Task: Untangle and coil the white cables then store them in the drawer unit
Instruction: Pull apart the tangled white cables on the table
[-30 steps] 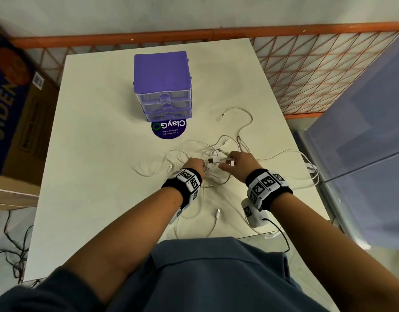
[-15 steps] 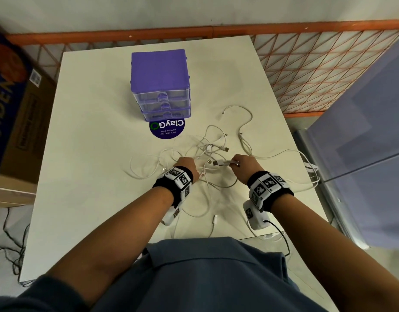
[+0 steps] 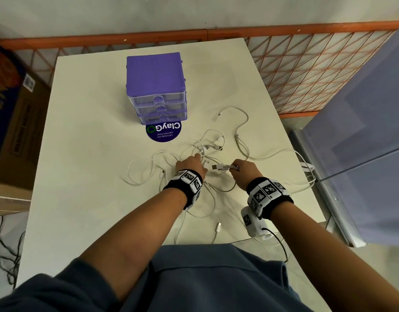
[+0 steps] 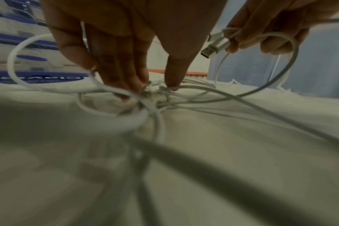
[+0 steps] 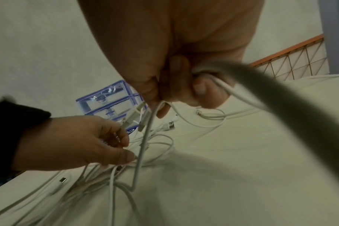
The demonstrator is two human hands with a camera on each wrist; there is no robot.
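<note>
A tangle of white cables (image 3: 207, 152) lies on the white table (image 3: 86, 154), in front of the purple drawer unit (image 3: 155, 86) with its three clear drawers closed. My left hand (image 3: 199, 157) reaches down into the knot, and its thumb and fingers pinch cable strands (image 4: 157, 88) there. My right hand (image 3: 233, 167) grips one cable just behind its USB plug (image 3: 217, 167), which points left toward the left hand. In the right wrist view, two plugs (image 5: 133, 117) hang below the curled fingers (image 5: 184, 91).
A round blue sticker (image 3: 163, 132) lies before the drawers. Cable loops reach the table's right edge, and a loose connector (image 3: 218, 227) lies near the front edge. A cardboard box (image 3: 11, 122) stands left, an orange mesh fence (image 3: 306, 70) behind, and a grey cabinet (image 3: 362, 131) right.
My left hand has left the plug where both hands met and gone to the knot of cables. My right hand keeps hold of the plug end.
</note>
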